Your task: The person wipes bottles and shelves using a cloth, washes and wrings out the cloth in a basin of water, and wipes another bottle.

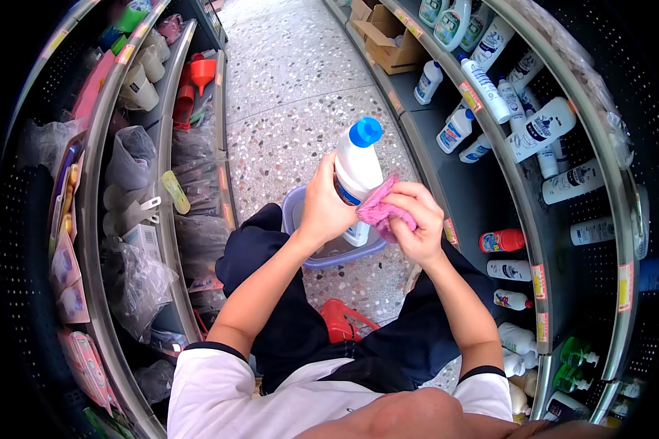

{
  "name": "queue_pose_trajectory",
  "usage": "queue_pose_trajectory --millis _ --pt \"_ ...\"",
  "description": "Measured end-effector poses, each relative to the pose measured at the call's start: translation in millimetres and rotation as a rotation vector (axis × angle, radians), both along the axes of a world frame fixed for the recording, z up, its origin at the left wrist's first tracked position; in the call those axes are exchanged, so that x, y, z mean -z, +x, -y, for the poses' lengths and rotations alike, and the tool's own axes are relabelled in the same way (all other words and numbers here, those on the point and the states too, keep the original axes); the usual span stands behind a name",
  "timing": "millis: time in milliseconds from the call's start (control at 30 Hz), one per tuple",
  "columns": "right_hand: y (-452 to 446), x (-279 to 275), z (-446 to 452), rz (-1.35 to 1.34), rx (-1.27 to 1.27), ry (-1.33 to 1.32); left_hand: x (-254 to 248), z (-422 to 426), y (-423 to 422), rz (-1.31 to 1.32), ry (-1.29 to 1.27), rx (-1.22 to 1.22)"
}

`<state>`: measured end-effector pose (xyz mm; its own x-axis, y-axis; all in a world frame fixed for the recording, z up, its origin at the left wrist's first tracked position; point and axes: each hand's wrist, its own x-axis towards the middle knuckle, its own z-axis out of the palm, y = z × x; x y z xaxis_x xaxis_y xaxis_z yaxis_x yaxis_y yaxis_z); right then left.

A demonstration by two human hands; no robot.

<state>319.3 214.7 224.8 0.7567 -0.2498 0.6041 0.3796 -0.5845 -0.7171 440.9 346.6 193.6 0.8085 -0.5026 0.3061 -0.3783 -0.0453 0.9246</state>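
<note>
My left hand [325,199] is wrapped around a white bottle [358,164] with a blue cap, held slightly tilted in front of me. In my right hand [420,223] is a bunched pink cloth [378,209], pressed against the bottle's right side. Part of a blue label shows beside my left fingers; the rest is covered. Below the bottle stands a bluish-purple plastic basin [325,260] on the floor between my knees. Its inside is mostly hidden by the bottle and my hands.
Shelves on the right hold white bottles [455,130], a red bottle [501,241] and an open cardboard box [389,40]. Left shelves carry plastic-wrapped goods [135,282], cups [139,88] and a red funnel [203,71]. A red plastic object [338,322] lies beneath me on the speckled floor [285,88].
</note>
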Motion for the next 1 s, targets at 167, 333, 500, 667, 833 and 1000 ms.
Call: queue_pose_trajectory --millis 167,333,500,667,833,1000 --pt "1 -9 12 0.009 0.066 0.266 -8 -2 -5 -0.076 0.009 0.08" --pt "4 -8 0 0.018 -0.067 -0.018 -21 -5 -11 -0.134 0.062 0.16" --pt "9 -1 4 0.017 -0.012 0.103 -10 -4 -13 -0.343 -0.161 0.399" --pt "9 1 3 0.03 0.055 0.115 -6 -6 -19 -0.53 -0.235 0.525" --pt "12 2 5 0.043 0.094 0.126 -6 -7 -17 -0.599 -0.201 0.595" --pt "14 1 4 -0.028 0.136 0.262 -9 -9 -19 -0.636 -0.162 0.616"
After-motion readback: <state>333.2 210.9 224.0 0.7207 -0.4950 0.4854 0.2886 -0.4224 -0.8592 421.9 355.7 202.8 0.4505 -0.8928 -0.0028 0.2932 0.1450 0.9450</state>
